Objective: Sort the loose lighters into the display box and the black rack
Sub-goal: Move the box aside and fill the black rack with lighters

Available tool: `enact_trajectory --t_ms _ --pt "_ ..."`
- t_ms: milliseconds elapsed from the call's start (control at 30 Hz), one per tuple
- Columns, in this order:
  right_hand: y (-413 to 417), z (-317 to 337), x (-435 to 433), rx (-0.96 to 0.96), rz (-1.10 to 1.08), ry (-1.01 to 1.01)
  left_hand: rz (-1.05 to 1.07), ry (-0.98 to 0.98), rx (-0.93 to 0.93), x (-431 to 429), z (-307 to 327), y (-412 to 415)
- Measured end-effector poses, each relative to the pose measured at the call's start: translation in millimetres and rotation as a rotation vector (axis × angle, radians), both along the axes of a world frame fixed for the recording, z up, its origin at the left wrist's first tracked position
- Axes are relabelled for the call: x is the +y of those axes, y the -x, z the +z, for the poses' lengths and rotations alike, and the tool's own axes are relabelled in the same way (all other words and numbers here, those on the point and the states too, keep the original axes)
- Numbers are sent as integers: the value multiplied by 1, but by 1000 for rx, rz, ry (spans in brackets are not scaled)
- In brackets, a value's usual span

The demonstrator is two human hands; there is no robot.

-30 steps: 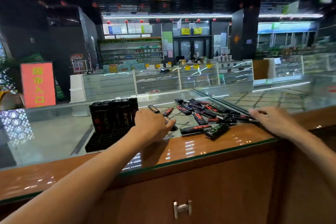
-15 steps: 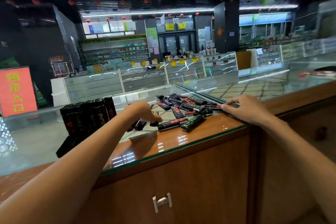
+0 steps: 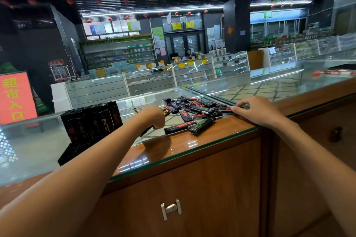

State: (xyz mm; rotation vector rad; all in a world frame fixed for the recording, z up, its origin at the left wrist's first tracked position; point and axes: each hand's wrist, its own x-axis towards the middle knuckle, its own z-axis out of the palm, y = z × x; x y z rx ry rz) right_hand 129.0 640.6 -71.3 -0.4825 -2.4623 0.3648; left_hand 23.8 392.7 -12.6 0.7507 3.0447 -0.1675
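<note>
Several loose black lighters point(image 3: 192, 110) with red or green print lie in a heap on the glass counter. My left hand point(image 3: 154, 117) is curled round a black lighter point(image 3: 146, 131) whose end sticks out below the fist, just left of the heap. My right hand point(image 3: 256, 110) lies at the heap's right edge, its fingertips touching a lighter with red print point(image 3: 223, 109). The black rack point(image 3: 75, 153) stands to the left, with several lighters point(image 3: 92, 121) upright along its far row.
One lighter point(image 3: 137, 109) lies apart on the glass behind my left hand. The glass counter top point(image 3: 192, 148) rests on a wooden cabinet with a metal drawer handle point(image 3: 171, 209). More glass showcases stand beyond.
My left hand has closed round a lighter from the glass left of the heap and holds it. My right hand stays at the heap's right edge.
</note>
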Motion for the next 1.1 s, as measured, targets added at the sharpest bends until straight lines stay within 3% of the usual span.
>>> enact_trajectory --t_ms 67,200,267,567,633,733,833,967,1100 --pt "0 0 0 -7 -3 9 14 -306 -75 -6 -3 9" --pt "0 0 1 -24 -12 28 -63 -1126 -163 -21 -10 9" --pt "1 1 0 -30 -12 29 -122 -1280 -134 -26 -17 1" --pt "0 1 2 -49 -24 54 -200 -1331 -355 -36 -37 -9" --pt "-2 2 -2 39 -46 71 -245 -1388 -535 -45 -32 -11" --pt "-2 9 -27 278 -48 -46 -390 -1456 -954 -70 -22 -17" --pt "13 24 -91 385 229 34 -480 -1416 -1028 -99 -18 -16" --pt "28 42 -175 220 753 372 -491 -1343 -981 -120 -20 -15" --pt "49 54 -222 119 998 424 -496 -1319 -884 -158 -23 -3"
